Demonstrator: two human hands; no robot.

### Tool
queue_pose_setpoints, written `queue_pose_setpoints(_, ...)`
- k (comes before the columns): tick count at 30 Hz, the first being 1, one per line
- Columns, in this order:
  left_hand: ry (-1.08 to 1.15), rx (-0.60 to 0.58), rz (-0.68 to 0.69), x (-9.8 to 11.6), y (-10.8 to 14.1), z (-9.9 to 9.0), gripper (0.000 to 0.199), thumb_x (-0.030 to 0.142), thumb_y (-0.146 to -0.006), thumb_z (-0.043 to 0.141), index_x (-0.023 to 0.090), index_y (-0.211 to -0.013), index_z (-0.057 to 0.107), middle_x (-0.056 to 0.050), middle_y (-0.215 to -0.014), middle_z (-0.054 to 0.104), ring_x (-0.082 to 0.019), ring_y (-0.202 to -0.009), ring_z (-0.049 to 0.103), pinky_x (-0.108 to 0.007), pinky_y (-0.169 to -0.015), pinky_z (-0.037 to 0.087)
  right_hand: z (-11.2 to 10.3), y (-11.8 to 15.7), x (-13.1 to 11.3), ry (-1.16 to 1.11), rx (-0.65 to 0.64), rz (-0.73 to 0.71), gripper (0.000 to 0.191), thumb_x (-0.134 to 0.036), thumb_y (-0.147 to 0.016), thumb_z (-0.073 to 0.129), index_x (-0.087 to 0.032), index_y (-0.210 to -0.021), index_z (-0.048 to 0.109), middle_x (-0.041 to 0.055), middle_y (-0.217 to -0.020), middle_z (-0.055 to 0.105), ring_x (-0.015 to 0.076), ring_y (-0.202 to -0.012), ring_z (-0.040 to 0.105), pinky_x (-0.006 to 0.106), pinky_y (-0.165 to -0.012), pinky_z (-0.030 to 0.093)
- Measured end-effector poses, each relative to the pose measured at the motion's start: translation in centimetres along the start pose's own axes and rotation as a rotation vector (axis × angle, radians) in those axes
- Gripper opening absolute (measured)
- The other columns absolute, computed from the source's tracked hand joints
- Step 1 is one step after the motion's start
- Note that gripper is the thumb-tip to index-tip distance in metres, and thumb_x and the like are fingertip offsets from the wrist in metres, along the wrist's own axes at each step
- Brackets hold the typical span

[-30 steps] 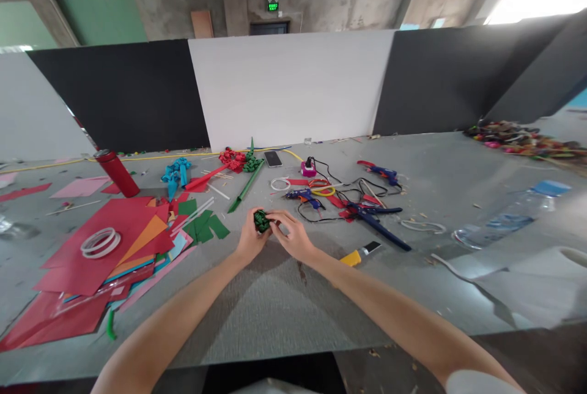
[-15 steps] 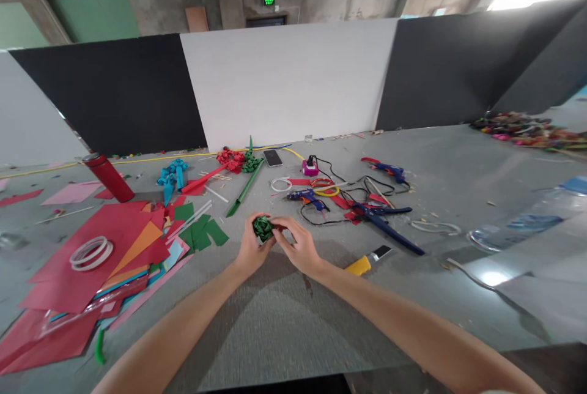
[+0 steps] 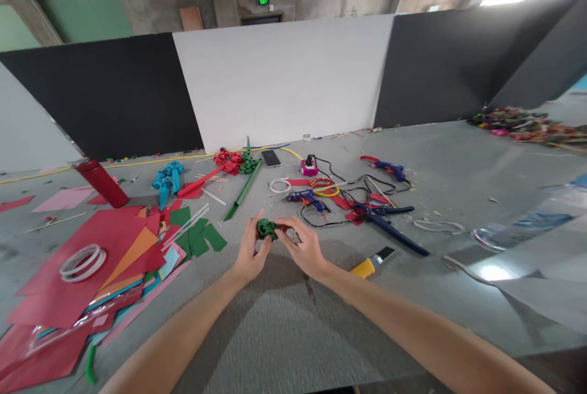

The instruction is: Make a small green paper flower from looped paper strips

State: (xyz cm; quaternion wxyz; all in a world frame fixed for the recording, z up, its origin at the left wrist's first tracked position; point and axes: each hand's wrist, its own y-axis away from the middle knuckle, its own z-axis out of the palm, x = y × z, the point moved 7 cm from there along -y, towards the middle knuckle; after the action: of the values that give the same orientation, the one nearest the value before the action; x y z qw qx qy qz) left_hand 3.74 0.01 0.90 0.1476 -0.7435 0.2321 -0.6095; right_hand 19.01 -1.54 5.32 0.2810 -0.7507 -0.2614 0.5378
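Observation:
A small folded green paper piece (image 3: 266, 229) is held between my two hands above the grey table. My left hand (image 3: 250, 251) grips it from the left, with the thumb below. From the right, the fingertips of my right hand (image 3: 302, 247) pinch its edge. Beyond my hands lies a rolled green paper strip (image 3: 244, 191). Flat green paper pieces (image 3: 198, 236) lie to the left. A yellow-handled scraper or cutter (image 3: 372, 263) rests beside my right forearm.
A red bottle (image 3: 101, 182) stands at the left, behind red paper sheets (image 3: 68, 259) with white tape rolls. Blue glue guns (image 3: 308, 199), cords and dark blue pliers (image 3: 389, 228) lie right of centre. A phone (image 3: 271, 158) lies near the white partition (image 3: 284, 85).
The green piece has turned a little and shows a different side. My left fingers have opened slightly around it. The view has shifted a little.

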Motion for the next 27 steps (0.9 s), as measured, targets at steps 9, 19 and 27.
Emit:
queue_pose_setpoints(9, 0.257, -0.059, -0.023, 0.3, -0.1, 0.9, 0.059, 0.036, -0.096, 0.056, 0.024, -0.149, 0.036, -0.01, -0.119, 0.058, -0.013, -0.079, 0.062, -0.03, -0.075, 0.057, 0.0, -0.3, 0.2, 0.044, -0.04, -0.125, 0.017, -0.026, -0.097, 0.058, -0.028, -0.11, 0.068, 0.0051, -0.101, 0.073, 0.0213, -0.092, 0.067, 0.04, -0.086, 0.054)
queue_pose_setpoints(19, 0.288, 0.017, -0.148, 0.5, -0.5, 0.2, 0.038, 0.048, -0.097, 0.048, 0.017, -0.113, 0.062, -0.012, -0.112, 0.066, -0.023, -0.099, 0.066, -0.033, -0.078, 0.059, 0.6, 0.1, -0.4, 0.119, -0.196, -0.334, 0.029, -0.02, -0.098, 0.056, -0.029, -0.125, 0.063, 0.0069, -0.108, 0.072, 0.0208, -0.097, 0.067, 0.039, -0.086, 0.055)
queue_pose_setpoints(27, 0.187, 0.033, -0.144, 0.1, -0.5, 0.1, 0.035, 0.044, -0.1, 0.043, 0.019, -0.11, 0.065, -0.01, -0.114, 0.067, -0.02, -0.1, 0.064, -0.032, -0.089, 0.053, 1.1, 0.4, -1.1, 0.24, -0.32, -0.416, 0.032, -0.018, -0.099, 0.053, -0.028, -0.128, 0.06, 0.007, -0.112, 0.07, 0.0211, -0.101, 0.064, 0.04, -0.088, 0.055)
